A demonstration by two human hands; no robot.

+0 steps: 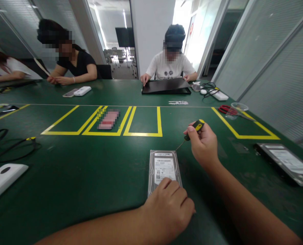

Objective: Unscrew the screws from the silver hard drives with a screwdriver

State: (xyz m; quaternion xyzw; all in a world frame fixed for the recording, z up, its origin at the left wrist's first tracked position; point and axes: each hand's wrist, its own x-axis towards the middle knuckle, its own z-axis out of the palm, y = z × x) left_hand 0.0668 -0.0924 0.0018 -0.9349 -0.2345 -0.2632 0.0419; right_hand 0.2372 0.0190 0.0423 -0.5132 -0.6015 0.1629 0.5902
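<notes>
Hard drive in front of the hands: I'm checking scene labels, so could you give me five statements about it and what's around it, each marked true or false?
1. The right hand holds a screwdriver. True.
2. The left hand covers the near part of the hard drive. True.
3. The screwdriver's tip is at the drive's near left corner. False: it is at the far right corner.
4. The drive stands upright on its edge. False: it lies flat on the green table, label up.
5. A second hard drive lies off to the right. True.
</notes>
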